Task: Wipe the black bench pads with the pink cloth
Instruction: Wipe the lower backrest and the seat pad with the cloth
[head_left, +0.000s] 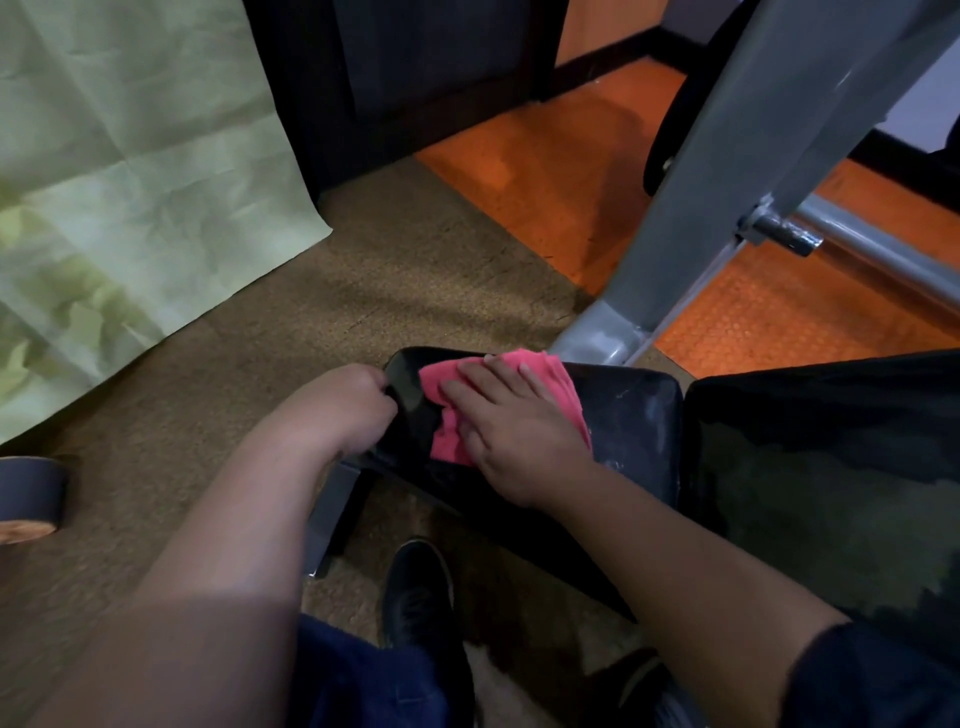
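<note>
The pink cloth (498, 400) looks thin, soft and light, so it should bunch or slide unless a flat palm keeps it spread; pressing from above, as here, seems the sensible hold, while the glossy pad likely lets it glide easily. It lies folded on the small black bench pad (623, 415), toward that pad's far left corner, with several layered edges showing at its far side. The right hand (514, 421) rests flat on the cloth, fingers straight and spread, pressing it down. The left hand (358, 400) curls its fingers round the pad's left edge, apparently steadying it. The pad is shiny black with pale scuffs or dust near its right side. A larger black pad (831, 493) lies just to the right, touching or nearly so.
</note>
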